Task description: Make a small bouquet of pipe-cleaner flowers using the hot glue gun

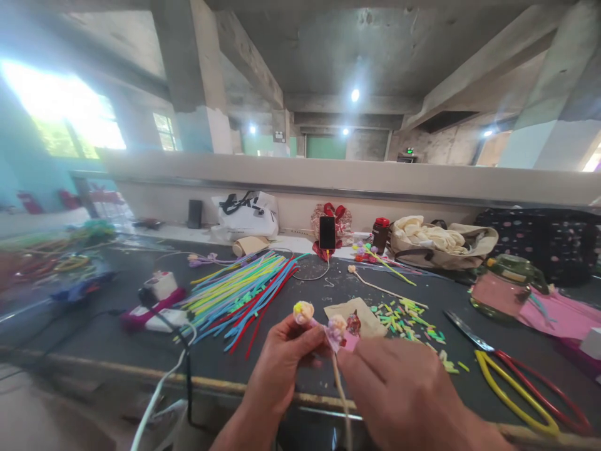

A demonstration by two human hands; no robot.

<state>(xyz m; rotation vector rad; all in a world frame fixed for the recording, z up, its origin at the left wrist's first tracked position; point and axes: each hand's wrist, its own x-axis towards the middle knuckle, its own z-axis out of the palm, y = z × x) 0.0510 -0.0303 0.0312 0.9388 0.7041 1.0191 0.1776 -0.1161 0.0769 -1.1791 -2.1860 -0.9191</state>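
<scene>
My left hand (pixel 286 351) is closed, thumb and fingers pinching a small peach and yellow pipe-cleaner flower (pixel 303 312). Just right of it is a second pipe-cleaner flower (pixel 337 331), peach and lilac, with a pale fuzzy stem (pixel 341 389) running down between my hands. My right hand (pixel 399 385) is curled closed at the base of this second flower; its fingertips are largely hidden behind the knuckles and slightly blurred. Behind the hands, a dark red wrapped item (pixel 354 322) and a beige paper piece (pixel 369 321) lie on the dark table (pixel 220 363).
Coloured pipe cleaners (pixel 244 294) lie left of centre; cut bits (pixel 413 319) lie to the right. Large scissors (pixel 511 369) rest at the right edge near a green-lidded jug (pixel 502 288). A power strip (pixel 159 316) with cables sits left. A phone (pixel 327 233) stands at the back.
</scene>
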